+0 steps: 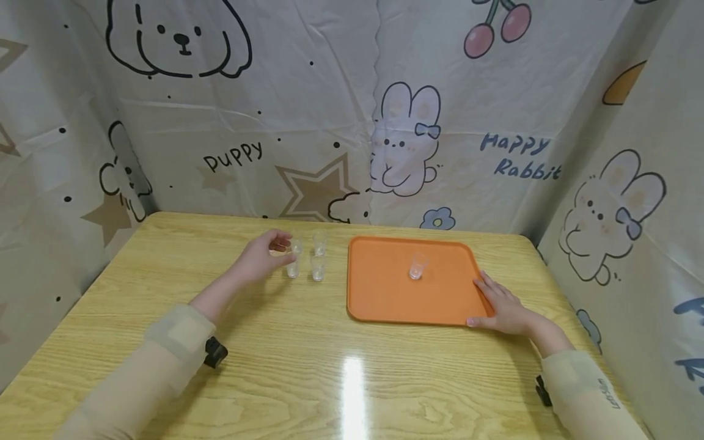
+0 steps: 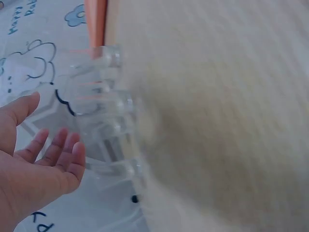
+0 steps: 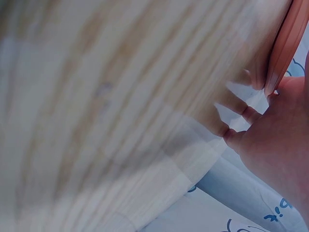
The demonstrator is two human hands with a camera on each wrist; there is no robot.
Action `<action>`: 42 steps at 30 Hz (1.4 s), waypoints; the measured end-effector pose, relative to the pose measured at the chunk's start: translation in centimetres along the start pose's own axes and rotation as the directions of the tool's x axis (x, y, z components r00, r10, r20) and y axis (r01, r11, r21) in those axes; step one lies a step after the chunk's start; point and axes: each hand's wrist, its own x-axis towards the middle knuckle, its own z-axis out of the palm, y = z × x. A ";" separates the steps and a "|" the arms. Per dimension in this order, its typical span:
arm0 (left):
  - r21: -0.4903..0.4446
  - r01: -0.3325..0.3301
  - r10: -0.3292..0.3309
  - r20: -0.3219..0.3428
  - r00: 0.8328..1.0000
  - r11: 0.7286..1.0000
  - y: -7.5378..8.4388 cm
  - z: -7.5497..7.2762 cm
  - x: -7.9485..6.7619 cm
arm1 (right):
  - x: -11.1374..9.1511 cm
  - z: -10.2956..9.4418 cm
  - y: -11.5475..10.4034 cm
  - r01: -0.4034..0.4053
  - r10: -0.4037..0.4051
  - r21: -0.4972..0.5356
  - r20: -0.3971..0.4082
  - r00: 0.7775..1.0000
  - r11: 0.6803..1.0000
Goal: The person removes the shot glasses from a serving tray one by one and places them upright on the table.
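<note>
My left hand [image 1: 267, 253] is beside a cluster of several small clear cups [image 1: 318, 269] on the table, thumb and fingers apart. In the left wrist view the relaxed fingers [image 2: 76, 164] hold nothing, with the blurred cups [image 2: 113, 104] just beyond them. An orange tray [image 1: 379, 299] lies to the right of the cluster. One clear cup [image 1: 416, 269] stands on it, a little right of its middle. At the tray's right end, my right hand [image 1: 507, 310] rests with fingers against the side and thumb near the front corner. The right wrist view shows the tray's rim [image 3: 282, 53] by these spread fingers.
The wood-grain table [image 1: 286, 366] reaches back to a printed cloth [image 1: 308, 122] that hangs behind it and along both sides. A bright light reflection [image 1: 353, 397] falls on the table's front part.
</note>
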 end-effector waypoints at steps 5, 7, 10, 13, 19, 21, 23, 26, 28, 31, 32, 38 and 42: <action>0.017 0.008 -0.009 0.010 1.000 1.000 2.1 -0.3 0.2 | -0.1 0.0 -0.1 0.000 0.000 -0.016 -0.001 1.000 1.000; 0.020 0.010 -0.010 0.016 1.000 1.000 3.0 -0.3 0.3 | -0.1 0.0 0.0 -0.001 0.001 -0.020 0.000 1.000 1.000; 0.018 -0.005 0.005 0.014 1.000 1.000 4.1 0.0 0.6 | -0.1 -0.1 0.0 -0.001 0.001 -0.022 0.004 1.000 1.000; 0.011 -0.015 0.014 0.024 1.000 1.000 5.3 0.2 0.8 | 0.0 -0.1 0.0 0.000 0.000 -0.020 0.003 1.000 1.000; 0.009 -0.027 0.027 0.034 0.999 1.000 7.4 1.2 1.3 | 0.0 0.1 0.2 0.008 -0.008 -0.023 -0.003 1.000 1.000; 0.004 -0.035 0.035 0.031 0.999 0.999 7.9 1.7 1.6 | 0.1 0.2 0.2 0.010 -0.010 -0.027 -0.003 1.000 1.000; 0.000 -0.039 0.039 0.034 0.999 0.999 8.3 2.2 2.0 | 0.1 0.2 0.2 0.012 -0.012 -0.024 -0.003 1.000 1.000; -0.026 -0.036 0.037 0.045 0.998 0.999 9.0 3.0 2.5 | 0.0 0.2 0.1 0.026 -0.026 -0.014 -0.016 1.000 1.000; -0.041 -0.035 0.038 0.053 0.998 0.999 9.5 3.7 2.8 | 0.0 0.3 0.3 0.043 -0.043 -0.012 -0.028 0.999 0.999; -0.066 -0.041 0.045 0.059 0.997 0.997 10.3 4.7 3.2 | 0.0 0.6 0.6 0.056 -0.056 -0.009 -0.038 0.998 0.998; -0.075 -0.049 0.054 0.061 0.997 0.996 10.5 5.1 3.3 | 0.0 0.7 0.8 0.064 -0.065 -0.012 -0.040 0.997 0.998; -0.120 -0.094 0.099 0.039 0.994 0.988 11.4 7.6 3.9 | -0.1 0.7 0.8 0.073 -0.073 -0.008 -0.045 0.996 0.997; -0.128 -0.110 0.114 0.027 0.993 0.986 12.1 9.1 4.4 | -0.1 0.3 0.3 0.059 -0.059 -0.001 -0.040 0.997 0.998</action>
